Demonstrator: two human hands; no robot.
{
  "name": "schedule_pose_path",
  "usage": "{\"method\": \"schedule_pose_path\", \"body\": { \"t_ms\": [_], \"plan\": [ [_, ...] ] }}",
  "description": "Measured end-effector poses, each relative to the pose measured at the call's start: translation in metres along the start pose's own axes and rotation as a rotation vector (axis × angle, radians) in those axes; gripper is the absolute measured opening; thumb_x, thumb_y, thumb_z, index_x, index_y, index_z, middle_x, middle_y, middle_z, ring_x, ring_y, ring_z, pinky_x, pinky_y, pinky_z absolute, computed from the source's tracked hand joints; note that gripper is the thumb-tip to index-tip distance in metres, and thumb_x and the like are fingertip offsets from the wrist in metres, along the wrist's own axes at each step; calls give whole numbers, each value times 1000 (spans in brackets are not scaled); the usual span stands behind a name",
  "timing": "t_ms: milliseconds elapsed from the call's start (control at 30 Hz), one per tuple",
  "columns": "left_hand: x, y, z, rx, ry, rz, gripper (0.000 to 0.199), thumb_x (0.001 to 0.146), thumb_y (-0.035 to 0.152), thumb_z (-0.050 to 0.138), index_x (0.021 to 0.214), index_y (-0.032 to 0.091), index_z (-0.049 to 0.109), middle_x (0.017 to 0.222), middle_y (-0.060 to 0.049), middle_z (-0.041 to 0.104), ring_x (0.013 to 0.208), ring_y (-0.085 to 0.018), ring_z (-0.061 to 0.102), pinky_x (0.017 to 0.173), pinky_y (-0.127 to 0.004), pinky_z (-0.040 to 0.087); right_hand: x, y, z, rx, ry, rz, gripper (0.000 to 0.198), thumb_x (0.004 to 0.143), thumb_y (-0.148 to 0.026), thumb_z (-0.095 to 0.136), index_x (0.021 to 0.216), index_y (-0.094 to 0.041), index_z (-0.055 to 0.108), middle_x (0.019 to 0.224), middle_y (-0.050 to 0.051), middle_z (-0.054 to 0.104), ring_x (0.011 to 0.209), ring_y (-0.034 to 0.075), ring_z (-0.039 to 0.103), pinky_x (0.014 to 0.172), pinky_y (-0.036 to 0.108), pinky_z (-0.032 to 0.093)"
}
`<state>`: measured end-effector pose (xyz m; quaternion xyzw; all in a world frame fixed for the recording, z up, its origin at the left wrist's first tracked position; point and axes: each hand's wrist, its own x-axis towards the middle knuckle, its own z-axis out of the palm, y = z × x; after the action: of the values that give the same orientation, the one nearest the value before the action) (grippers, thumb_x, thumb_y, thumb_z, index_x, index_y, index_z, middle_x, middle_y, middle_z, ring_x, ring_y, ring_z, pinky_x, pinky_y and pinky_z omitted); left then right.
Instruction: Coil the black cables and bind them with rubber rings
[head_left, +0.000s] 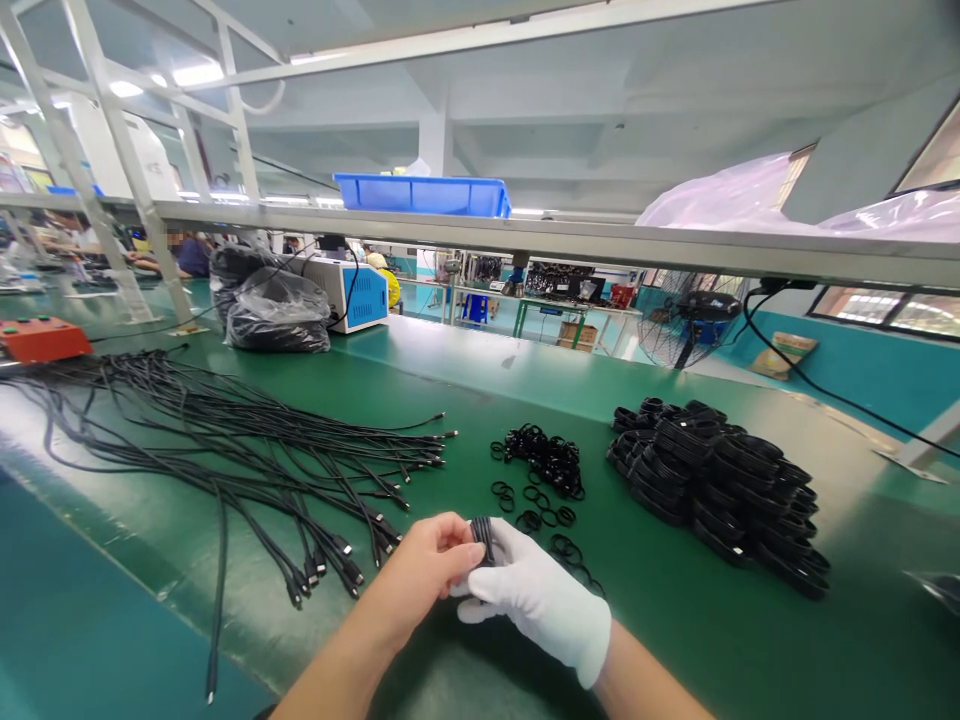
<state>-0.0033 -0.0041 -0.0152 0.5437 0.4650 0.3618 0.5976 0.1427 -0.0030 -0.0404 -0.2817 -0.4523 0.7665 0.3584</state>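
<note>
Between my two hands is a coiled black cable (482,534), held just above the front of the green table. My bare left hand (437,556) pinches the coil from the left. On the other side my right hand (525,580), in a white glove, has its fingers wrapped around the same coil; its lower part is hidden by the fingers. Loose black cables (300,450) with metal plug ends spread across the table to the left. Just beyond my hands lies a heap of small black rubber bands (544,455), several scattered singly. A pile of coiled cables (712,480) sits to the right.
A shelf (570,232) runs above the table, carrying a blue bin (424,195) and pink plastic bags. Clear bags (277,310) and a white-blue machine (349,290) stand at the back left. A red box (45,340) lies far left. A fan (686,315) stands behind.
</note>
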Motion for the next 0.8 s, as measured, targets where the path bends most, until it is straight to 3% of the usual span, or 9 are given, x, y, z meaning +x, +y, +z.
{"method": "schedule_pose_path", "body": {
  "t_ms": [133,267,467,567,600,667,733,800],
  "plan": [
    [1,-2,-2,-14,-50,-6,19,71,32,57,68,16,49,57,5,50,51,-8,43,51,-20,34,-2,0,-2,78,-70,40,47,66,-32,75,100,-13,50,86,5,57,82,16,58,72,33,48],
    [-1,-3,-4,15,-64,1,17,72,30,59,68,16,50,57,4,53,53,-9,47,53,-21,36,-1,2,0,54,8,28,49,58,-26,80,96,-14,52,81,2,55,76,12,55,67,27,47],
    [0,-2,-7,72,-79,23,16,74,31,56,67,17,52,58,2,56,53,-12,51,52,-23,39,-3,2,0,87,-66,79,45,65,-26,75,101,-12,53,83,3,55,81,14,57,71,28,49],
    [-3,-4,-6,169,67,95,13,77,28,51,71,17,56,65,0,57,59,-14,52,57,-25,41,-4,1,0,78,-45,72,45,62,-24,76,100,-12,54,90,5,56,81,15,59,70,30,51],
    [-5,-5,-5,234,144,165,9,77,23,50,77,17,58,73,-1,58,65,-15,54,61,-26,42,-4,1,1,75,-47,74,47,62,-24,77,102,-13,54,93,6,56,81,15,60,70,30,51],
    [-8,-9,-1,386,262,335,22,73,12,48,89,21,60,86,-1,58,74,-15,55,68,-26,43,-3,2,3,64,-52,73,52,60,-22,77,105,-14,54,97,6,56,81,16,60,68,30,52],
    [-10,-14,2,511,320,456,31,70,5,45,90,22,62,87,0,58,74,-14,56,69,-25,43,-2,4,5,48,-53,60,54,56,-18,79,104,-14,55,95,5,57,79,16,60,64,29,53],
    [-10,-18,6,553,372,489,31,70,4,43,83,22,63,78,0,58,69,-14,56,66,-25,44,0,7,6,52,-48,50,56,53,-17,80,103,-15,55,93,4,58,80,17,60,62,29,53]
  ]
}}
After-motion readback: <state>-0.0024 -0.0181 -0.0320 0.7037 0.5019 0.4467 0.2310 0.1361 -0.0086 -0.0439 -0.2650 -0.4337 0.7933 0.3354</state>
